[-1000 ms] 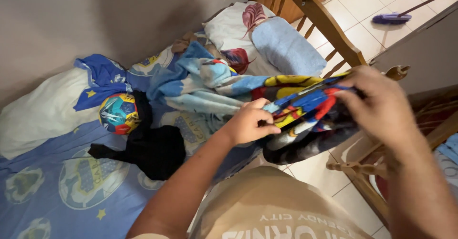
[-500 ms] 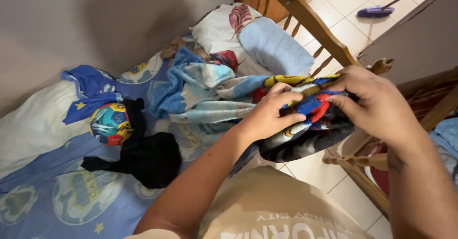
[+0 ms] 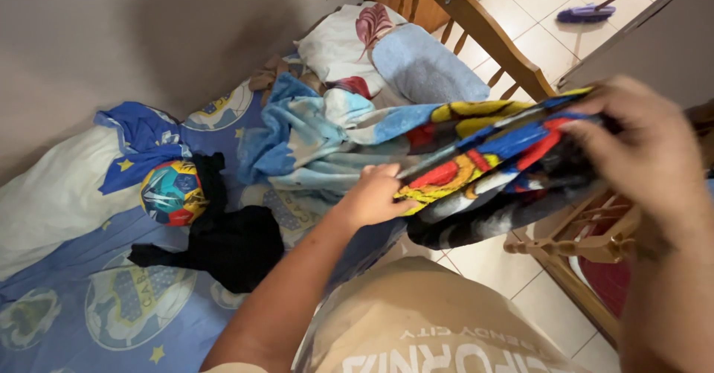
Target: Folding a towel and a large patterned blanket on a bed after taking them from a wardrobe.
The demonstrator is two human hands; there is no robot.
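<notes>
I hold a colourful fleece blanket [image 3: 476, 165], blue, yellow, red and black, stretched between both hands above the bed's edge. My left hand [image 3: 372, 194] grips its lower folded edge near the middle. My right hand [image 3: 639, 150] pinches the upper right end, fingers closed over the fabric. The rest of the blanket trails back as a light blue heap [image 3: 312, 135] on the bed.
The bed has a blue patterned sheet [image 3: 89, 313], a black garment [image 3: 223, 243], a multicoloured ball [image 3: 169, 192], a white pillow [image 3: 44, 194] and pillows at the head [image 3: 401, 60]. A wooden bed rail [image 3: 483, 31] runs beside tiled floor; a purple broom [image 3: 587, 12] lies there.
My hands have moved apart, spreading the blanket's folded edge wider. The view has come closer to the blanket.
</notes>
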